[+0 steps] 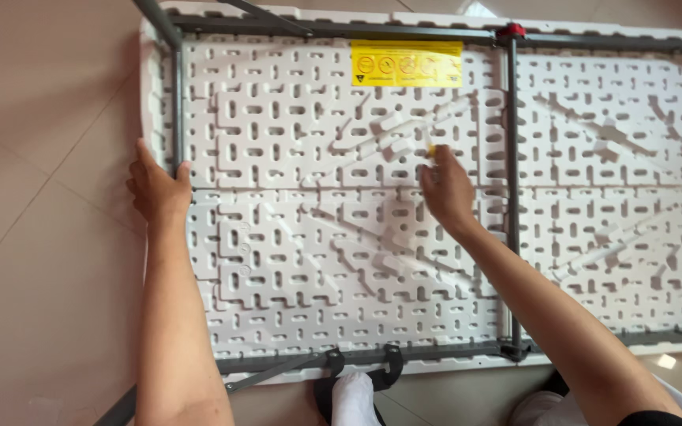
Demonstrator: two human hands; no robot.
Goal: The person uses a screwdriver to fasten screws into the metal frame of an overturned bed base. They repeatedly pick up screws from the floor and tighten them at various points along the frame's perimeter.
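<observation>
The folding table (436,237) lies upside down on the tiled floor (49,260), ribbed white plastic underside up. The left hand (155,189) is clenched over its left edge and grey metal frame (177,118). The right hand (445,189), blurred, rests mid-panel pinching something small and yellow; its grip is unclear. The table looks stiff, bulky and fairly light, best held by the frame tubes.

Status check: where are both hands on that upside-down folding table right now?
Left hand grips the folding table at its end edge. Right hand pinches a small yellowish bit at the ribbed underside, blurred. Grey metal frame runs beside it.
</observation>
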